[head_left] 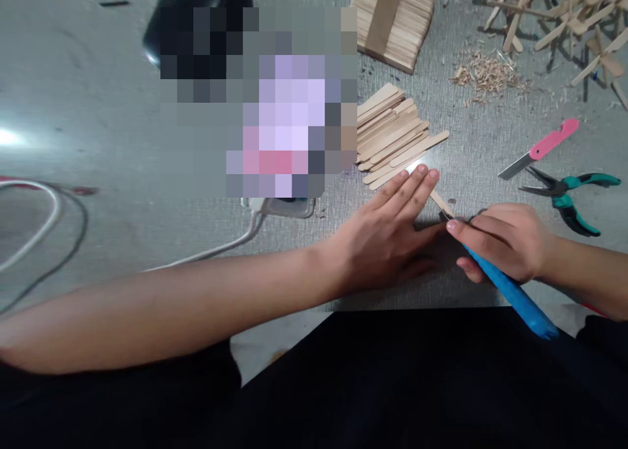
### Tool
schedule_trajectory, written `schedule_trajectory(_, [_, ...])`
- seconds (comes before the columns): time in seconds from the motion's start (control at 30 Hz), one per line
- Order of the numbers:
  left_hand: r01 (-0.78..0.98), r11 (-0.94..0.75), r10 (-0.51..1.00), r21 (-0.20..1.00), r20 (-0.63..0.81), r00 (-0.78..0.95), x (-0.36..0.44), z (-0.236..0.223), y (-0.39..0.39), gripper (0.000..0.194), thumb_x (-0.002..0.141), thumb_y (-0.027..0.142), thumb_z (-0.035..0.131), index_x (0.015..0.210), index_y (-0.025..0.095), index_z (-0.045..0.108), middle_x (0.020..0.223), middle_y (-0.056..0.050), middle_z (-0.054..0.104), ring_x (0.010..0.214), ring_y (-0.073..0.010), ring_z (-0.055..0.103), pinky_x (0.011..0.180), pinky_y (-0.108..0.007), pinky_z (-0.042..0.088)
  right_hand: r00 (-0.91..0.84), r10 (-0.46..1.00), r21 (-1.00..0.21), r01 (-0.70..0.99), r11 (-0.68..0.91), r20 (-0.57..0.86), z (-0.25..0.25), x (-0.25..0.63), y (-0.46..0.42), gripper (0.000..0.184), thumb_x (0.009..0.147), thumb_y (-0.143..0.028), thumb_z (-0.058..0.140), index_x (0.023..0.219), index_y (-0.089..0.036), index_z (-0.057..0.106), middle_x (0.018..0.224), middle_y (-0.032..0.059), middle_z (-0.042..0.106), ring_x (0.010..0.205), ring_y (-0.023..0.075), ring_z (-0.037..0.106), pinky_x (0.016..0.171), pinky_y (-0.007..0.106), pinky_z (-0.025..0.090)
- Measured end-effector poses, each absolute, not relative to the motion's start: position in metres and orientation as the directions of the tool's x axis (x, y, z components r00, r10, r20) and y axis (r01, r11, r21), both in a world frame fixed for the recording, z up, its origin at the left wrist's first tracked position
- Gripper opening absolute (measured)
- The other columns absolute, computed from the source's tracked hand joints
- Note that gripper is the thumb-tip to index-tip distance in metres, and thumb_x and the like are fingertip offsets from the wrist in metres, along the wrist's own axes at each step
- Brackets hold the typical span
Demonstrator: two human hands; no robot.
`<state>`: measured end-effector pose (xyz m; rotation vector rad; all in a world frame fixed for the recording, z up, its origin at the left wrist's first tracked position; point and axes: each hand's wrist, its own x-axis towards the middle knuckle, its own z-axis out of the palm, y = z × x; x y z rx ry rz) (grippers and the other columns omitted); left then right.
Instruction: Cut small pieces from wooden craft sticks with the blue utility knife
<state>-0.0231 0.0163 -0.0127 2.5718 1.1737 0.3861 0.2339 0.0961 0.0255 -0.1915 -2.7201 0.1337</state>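
My left hand lies on the table with its fingers stretched out, and its fingertips rest by a wooden craft stick. Part of that stick is hidden under the hand. Closed around a slim blue-handled tool, my right hand is just to the right. The tool's small dark tip meets the stick's lower end; its exact shape is hard to make out. A loose pile of craft sticks lies just beyond my left fingertips.
A banded bundle of sticks lies at the back, near wood shavings and joined sticks. To the right are a pink-handled knife and teal-handled pliers. A white cable and a black object are left.
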Motion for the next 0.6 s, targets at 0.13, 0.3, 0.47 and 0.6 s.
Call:
schedule_trajectory(0.13, [0.673, -0.646, 0.749, 0.359, 0.129, 0.65, -0.024, -0.011, 0.018, 0.071, 0.103, 0.06, 0.073, 0.16, 0.021, 0.055, 0.185, -0.026, 0.019, 0.17, -0.0524, 0.024, 0.139, -0.065, 0.031, -0.902, 0.217, -0.209, 0.146, 0.967, 0.373, 0.026, 0.235, 0.098, 0.027, 0.107, -0.025, 0.055, 0.125, -0.008, 0.063, 0.081, 0.0017, 0.07, 0.066, 0.0151, 0.061, 0.06, 0.031, 0.049])
schedule_trajectory(0.3, [0.668, -0.661, 0.741, 0.342, 0.154, 0.654, -0.025, -0.011, 0.018, 0.07, 0.103, 0.059, 0.074, 0.157, 0.018, 0.055, 0.183, -0.029, 0.023, 0.169, -0.0526, 0.026, 0.138, -0.065, 0.033, -0.935, 0.165, -0.212, 0.1, 0.972, 0.314, 0.029, 0.234, 0.108, 0.023, 0.108, -0.025, 0.053, 0.127, -0.014, 0.06, 0.076, -0.0042, 0.066, 0.062, 0.0139, 0.056, 0.057, 0.029, 0.045])
schedule_trajectory(0.47, [0.675, -0.653, 0.75, 0.344, 0.167, 0.64, -0.024, -0.009, 0.017, 0.058, 0.106, 0.058, 0.069, 0.143, 0.015, 0.065, 0.178, -0.034, 0.03, 0.166, -0.055, 0.032, 0.136, -0.066, 0.036, -0.949, 0.024, -0.023, 0.018, 1.0, 0.315, 0.029, 0.236, 0.107, 0.027, 0.108, -0.029, 0.06, 0.128, -0.011, 0.063, 0.079, 0.0002, 0.068, 0.065, 0.0168, 0.056, 0.06, 0.034, 0.043])
schedule_trajectory(0.6, [0.689, -0.641, 0.758, 0.339, 0.135, 0.638, -0.023, -0.009, 0.02, 0.06, 0.102, 0.059, 0.074, 0.144, 0.017, 0.066, 0.179, -0.031, 0.031, 0.166, -0.0539, 0.031, 0.136, -0.066, 0.037, -0.956, -0.026, 0.058, -0.01, 0.998, 0.291, 0.026, 0.244, 0.104, 0.036, 0.105, -0.028, 0.067, 0.135, -0.009, 0.064, 0.08, 0.0012, 0.067, 0.069, 0.017, 0.057, 0.064, 0.033, 0.042])
